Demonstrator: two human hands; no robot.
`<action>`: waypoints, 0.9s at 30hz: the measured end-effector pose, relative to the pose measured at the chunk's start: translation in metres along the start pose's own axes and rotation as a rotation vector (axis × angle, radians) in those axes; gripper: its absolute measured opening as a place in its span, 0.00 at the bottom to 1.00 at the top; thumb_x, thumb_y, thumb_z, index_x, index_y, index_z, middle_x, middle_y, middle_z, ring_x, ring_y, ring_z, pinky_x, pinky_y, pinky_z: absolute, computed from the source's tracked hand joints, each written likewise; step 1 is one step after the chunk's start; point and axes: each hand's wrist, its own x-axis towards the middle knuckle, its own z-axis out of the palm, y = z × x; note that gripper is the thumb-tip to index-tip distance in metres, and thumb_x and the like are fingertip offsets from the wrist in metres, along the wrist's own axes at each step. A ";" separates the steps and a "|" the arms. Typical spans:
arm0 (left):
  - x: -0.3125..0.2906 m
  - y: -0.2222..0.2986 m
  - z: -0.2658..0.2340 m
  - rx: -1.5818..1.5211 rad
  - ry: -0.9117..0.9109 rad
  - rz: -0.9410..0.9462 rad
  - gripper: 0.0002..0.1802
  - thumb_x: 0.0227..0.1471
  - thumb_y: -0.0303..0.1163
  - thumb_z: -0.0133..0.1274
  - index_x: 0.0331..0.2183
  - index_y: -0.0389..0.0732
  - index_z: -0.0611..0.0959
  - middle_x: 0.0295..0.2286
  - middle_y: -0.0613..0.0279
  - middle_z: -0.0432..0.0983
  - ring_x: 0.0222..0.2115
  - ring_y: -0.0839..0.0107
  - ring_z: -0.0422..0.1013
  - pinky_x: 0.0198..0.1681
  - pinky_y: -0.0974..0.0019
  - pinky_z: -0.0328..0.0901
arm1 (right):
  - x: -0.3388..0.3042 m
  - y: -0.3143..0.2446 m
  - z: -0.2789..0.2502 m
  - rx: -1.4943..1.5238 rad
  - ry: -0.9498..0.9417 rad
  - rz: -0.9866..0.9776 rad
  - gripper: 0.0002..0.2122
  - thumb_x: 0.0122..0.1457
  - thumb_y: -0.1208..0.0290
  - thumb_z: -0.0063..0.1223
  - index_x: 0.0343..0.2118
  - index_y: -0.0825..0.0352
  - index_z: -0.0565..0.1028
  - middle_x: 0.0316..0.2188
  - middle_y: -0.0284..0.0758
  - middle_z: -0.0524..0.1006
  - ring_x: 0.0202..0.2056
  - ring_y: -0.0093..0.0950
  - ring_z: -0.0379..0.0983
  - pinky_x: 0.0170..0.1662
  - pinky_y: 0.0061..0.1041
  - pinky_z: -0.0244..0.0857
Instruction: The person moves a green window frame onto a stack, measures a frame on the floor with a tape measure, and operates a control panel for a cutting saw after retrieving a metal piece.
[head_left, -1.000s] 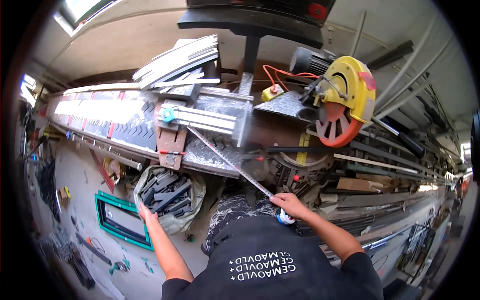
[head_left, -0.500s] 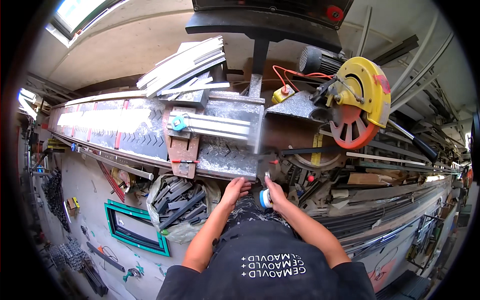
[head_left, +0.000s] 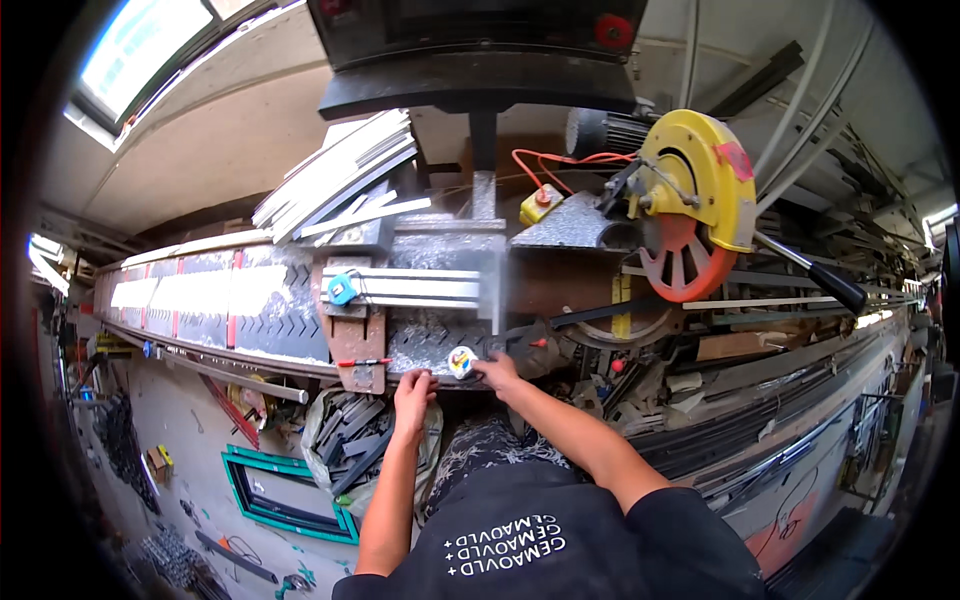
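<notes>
Yellow-and-white tape measure (head_left: pixel 462 361) sits at the near edge of the chequer-plate bench (head_left: pixel 250 310), just in front of the pale aluminium profile (head_left: pixel 410 287). Right hand (head_left: pixel 497 371) pinches its case from the side. Left hand (head_left: pixel 413 389) curls over the bench edge just beside it; whether it grips anything I cannot tell. Chop saw with yellow guard (head_left: pixel 695 205) stands well to the right.

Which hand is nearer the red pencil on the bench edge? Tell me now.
Left. The left hand rests at the bench edge just right of the red pencil. The right hand is farther right, beside the round tape measure.
</notes>
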 end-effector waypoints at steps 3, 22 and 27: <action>0.037 0.027 0.035 0.291 0.071 0.317 0.13 0.53 0.36 0.46 0.36 0.36 0.74 0.30 0.62 0.74 0.30 0.75 0.70 0.33 0.73 0.63 | -0.015 -0.023 -0.040 -0.064 -0.004 -0.177 0.17 0.45 0.73 0.59 0.39 0.73 0.73 0.30 0.38 0.76 0.31 0.28 0.72 0.35 0.25 0.65; 0.106 0.094 0.188 1.097 0.377 0.711 0.15 0.53 0.43 0.43 0.34 0.45 0.79 0.26 0.54 0.72 0.28 0.53 0.70 0.30 0.56 0.65 | 0.024 -0.151 -0.369 -1.367 0.614 -0.999 0.16 0.53 0.67 0.48 0.45 0.63 0.68 0.42 0.42 0.70 0.42 0.42 0.67 0.46 0.34 0.62; 0.106 0.090 0.182 1.092 0.428 0.689 0.16 0.53 0.45 0.43 0.34 0.46 0.79 0.24 0.56 0.71 0.26 0.54 0.69 0.28 0.55 0.64 | 0.000 -0.167 -0.341 -1.678 0.669 -1.184 0.14 0.53 0.68 0.47 0.44 0.63 0.68 0.40 0.41 0.71 0.39 0.42 0.68 0.43 0.33 0.63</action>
